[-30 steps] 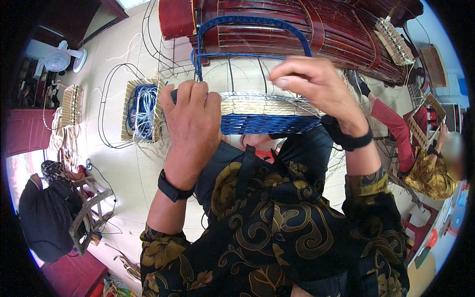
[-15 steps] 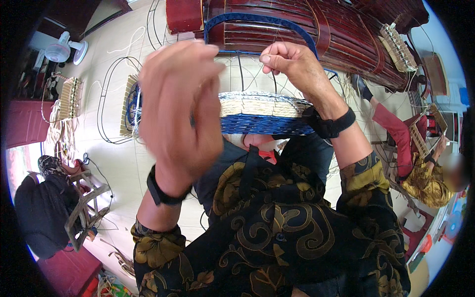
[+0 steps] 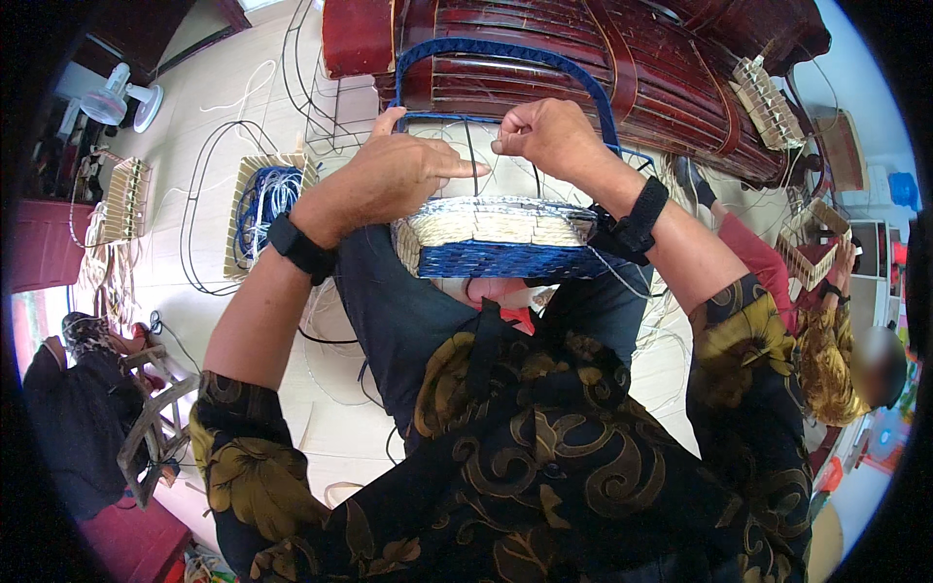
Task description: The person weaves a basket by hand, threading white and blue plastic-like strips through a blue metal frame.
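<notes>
A half-woven basket [image 3: 505, 258] rests across my lap, its wall blue below and cream above, with a blue-and-white strand along the top of the weave. Dark upright spokes and a tall blue-wrapped handle [image 3: 496, 47] rise from it. My left hand [image 3: 413, 165] is over the basket's left part, thumb raised, index finger stretched to a dark spoke [image 3: 470, 141]. Over the right part, my right hand [image 3: 549, 141] is closed in a pinch; anything thin between its fingertips cannot be made out.
A dark red slatted bench [image 3: 505, 87] stands just beyond the basket. Left of me is a box [image 3: 267, 204] of blue and white strands, with wire loops beside it. A white fan [image 3: 121, 97] stands far left. One person [image 3: 826, 340] sits at right, another [image 3: 73, 408] at left.
My left hand, blurred and raised near the camera before, has come down and away to the spoke. The right hand has shifted slightly down and left, still pinched.
</notes>
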Available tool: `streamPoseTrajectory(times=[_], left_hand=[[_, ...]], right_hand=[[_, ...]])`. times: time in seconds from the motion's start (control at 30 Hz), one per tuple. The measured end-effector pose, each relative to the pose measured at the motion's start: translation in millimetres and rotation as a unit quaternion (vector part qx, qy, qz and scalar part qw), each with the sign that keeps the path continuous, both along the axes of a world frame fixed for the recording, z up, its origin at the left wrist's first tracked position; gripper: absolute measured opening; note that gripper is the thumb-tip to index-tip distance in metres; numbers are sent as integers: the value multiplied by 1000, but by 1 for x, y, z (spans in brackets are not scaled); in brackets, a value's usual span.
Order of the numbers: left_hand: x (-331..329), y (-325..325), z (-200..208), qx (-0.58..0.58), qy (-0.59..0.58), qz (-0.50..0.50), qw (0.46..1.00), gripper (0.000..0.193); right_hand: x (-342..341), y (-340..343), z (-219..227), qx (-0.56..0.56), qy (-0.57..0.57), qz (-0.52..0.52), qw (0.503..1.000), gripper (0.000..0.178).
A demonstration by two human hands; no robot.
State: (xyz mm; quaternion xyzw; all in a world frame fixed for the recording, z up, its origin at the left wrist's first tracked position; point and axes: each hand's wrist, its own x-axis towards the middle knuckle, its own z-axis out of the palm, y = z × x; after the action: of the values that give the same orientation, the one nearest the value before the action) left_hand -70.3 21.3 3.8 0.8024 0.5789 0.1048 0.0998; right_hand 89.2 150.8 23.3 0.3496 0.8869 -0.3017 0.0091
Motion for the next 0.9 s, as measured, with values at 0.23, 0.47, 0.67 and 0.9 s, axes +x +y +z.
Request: streamPoseTrajectory(times=[0.23, 0.47, 0.67, 0.9], left_hand=[[2, 12, 2, -56, -21, -54, 997, 49], [9, 13, 20, -25, 11, -15, 1000, 15], [-3, -16, 48, 183, -46, -12, 982, 8], [11, -29, 133, 173, 6, 55, 983, 11]], right_hand=[[-3, 1, -14, 81, -11, 28, 996, 14], [1, 5, 11, -31, -13, -35, 999, 18], [27, 8, 38, 153, 127, -88, 976, 31], [24, -33, 57, 67, 273, 201, 938, 26]])
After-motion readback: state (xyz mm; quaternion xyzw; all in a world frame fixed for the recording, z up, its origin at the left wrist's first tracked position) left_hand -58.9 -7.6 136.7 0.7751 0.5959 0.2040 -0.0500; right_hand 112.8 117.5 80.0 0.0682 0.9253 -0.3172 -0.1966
